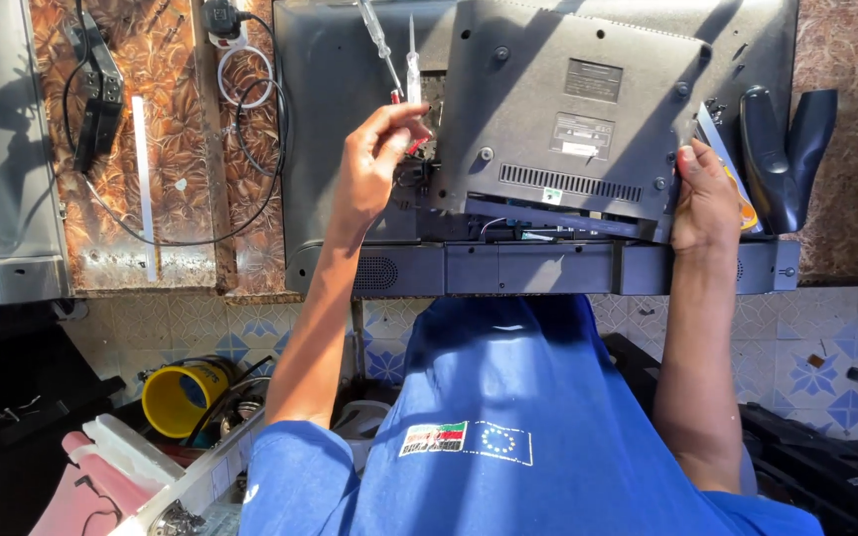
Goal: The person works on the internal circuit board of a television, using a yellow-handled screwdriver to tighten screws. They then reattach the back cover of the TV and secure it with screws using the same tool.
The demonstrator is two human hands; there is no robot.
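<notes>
A flat-screen television (350, 149) lies face down on the counter (846, 248), its long axis running left to right across the view. Its dark grey back cover (568, 109) sits raised and slightly askew over the middle and right of the set, with the near edge lifted enough to show wiring and a board beneath.

The left hand (374, 164) is at the cover's left edge, fingers pinched around two screwdrivers (404, 69) whose shafts point away toward the far side; one has a clear handle with a red tip. The right hand (704, 199) grips the cover's right edge, thumb on top, fingers curled under it. So the cover spans between the two hands, each at one end of its long side, neither clearly nearer than the other.

Just right of the right hand, the black stand (785, 149) of the set lies on the counter, with a flat orange-and-white object (732, 169) partly hidden behind the hand. On the far left lie a black cable (250, 129) and a white strip (143, 179). Below the counter, near left, sits a yellow cup (179, 397).
</notes>
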